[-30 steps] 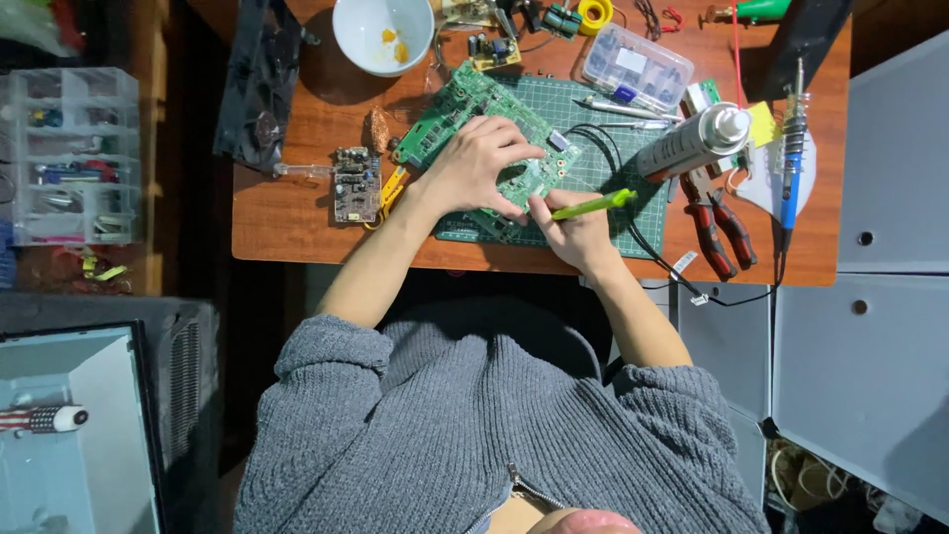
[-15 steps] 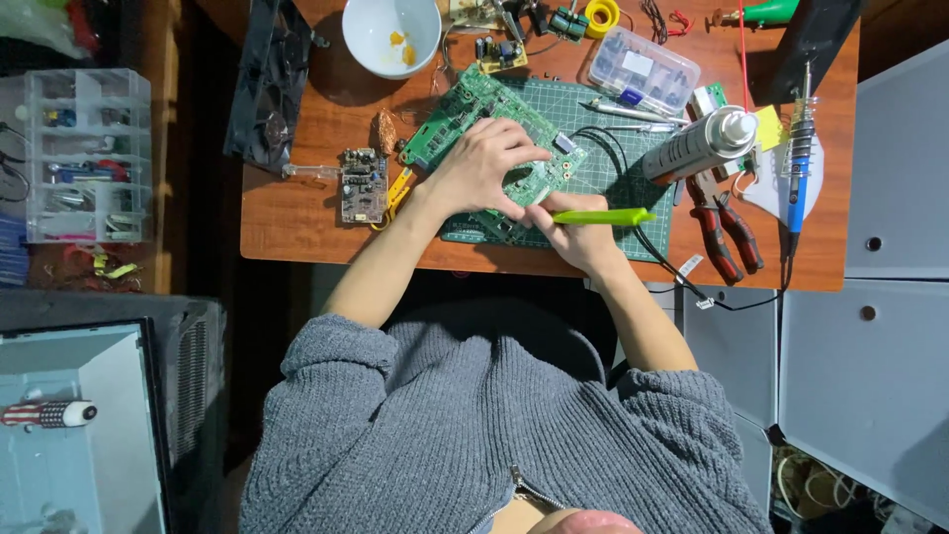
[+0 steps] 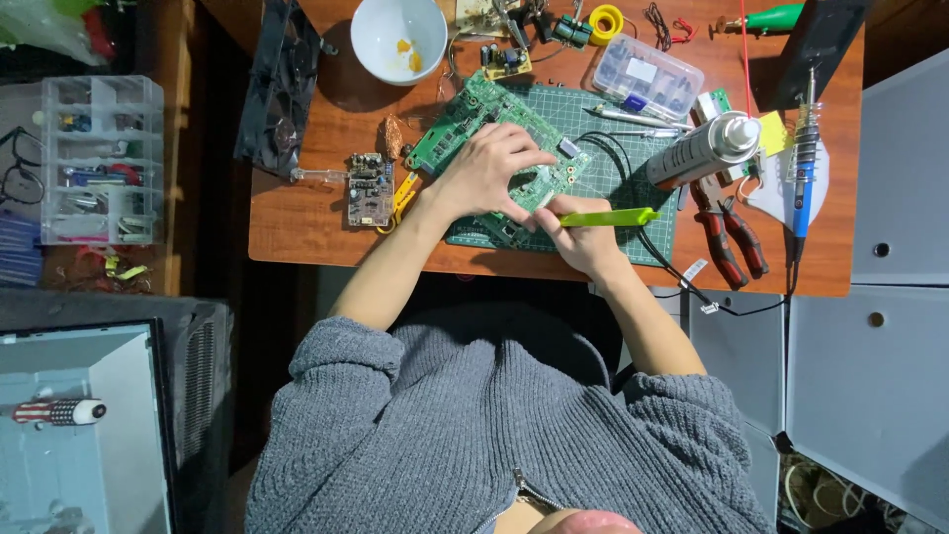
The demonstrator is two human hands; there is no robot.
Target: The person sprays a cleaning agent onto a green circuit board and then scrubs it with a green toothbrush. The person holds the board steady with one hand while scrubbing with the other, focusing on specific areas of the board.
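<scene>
1. Now the fingers of the right hand (image 3: 585, 237) were pinched narrowly round a slim green tool (image 3: 605, 217); where half a second before it had sloped up and away, it lay nearly level, its free end pointing away from the green circuit board (image 3: 499, 148) and its working end, hidden under the fingers, at that board's near edge.
2. Meanwhile the left hand (image 3: 491, 170) had kept its place: fingers spread and curled, pressing flat on top of the board, gripping nothing else.
3. Judging by this, the levelling of the tool suggested it was being slid or levered in low at the board's edge while the other hand pinned the board down; whether the tip touched a part I could not tell.
4. Under the board lay a green cutting mat (image 3: 633, 188), on a reddish-brown desk (image 3: 297, 213).
5. Just left of the board sat a small brown circuit board (image 3: 371, 188).
6. Beyond the board stood a white bowl (image 3: 398, 38) and a clear parts box (image 3: 647, 79).
7. Right of the board lay a grey spray can (image 3: 704, 150), then red-handled pliers (image 3: 730, 232), then a blue-handled soldering iron (image 3: 803, 173).
</scene>
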